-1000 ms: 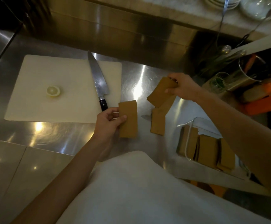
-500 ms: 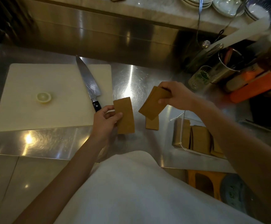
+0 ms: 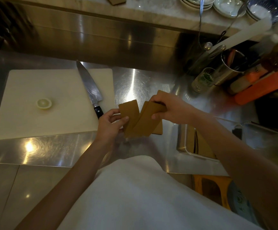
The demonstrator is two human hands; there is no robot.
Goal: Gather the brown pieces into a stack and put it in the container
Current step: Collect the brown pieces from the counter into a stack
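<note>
My left hand (image 3: 110, 122) grips a flat brown rectangular piece (image 3: 128, 110) by its left edge, held above the steel counter. My right hand (image 3: 169, 108) pinches a couple of brown pieces (image 3: 142, 121) that slant down and overlap the left hand's piece at its lower right. One more brown piece (image 3: 159, 129) lies on the counter beneath them, mostly hidden. The clear container (image 3: 183, 143) sits to the right with several brown pieces (image 3: 201, 146) standing in it, partly covered by my right forearm.
A white cutting board (image 3: 35, 123) lies at left with a lemon half (image 3: 44, 103) and a chef's knife (image 3: 89, 87) on it. Utensil holder (image 3: 231, 67), a glass (image 3: 203, 79) and orange items (image 3: 264, 85) crowd the back right. Bowls (image 3: 226, 5) stand on the shelf.
My right hand has carried its brown pieces left and down onto the piece in my left hand; the two hands are now close together. The view shifted slightly.
</note>
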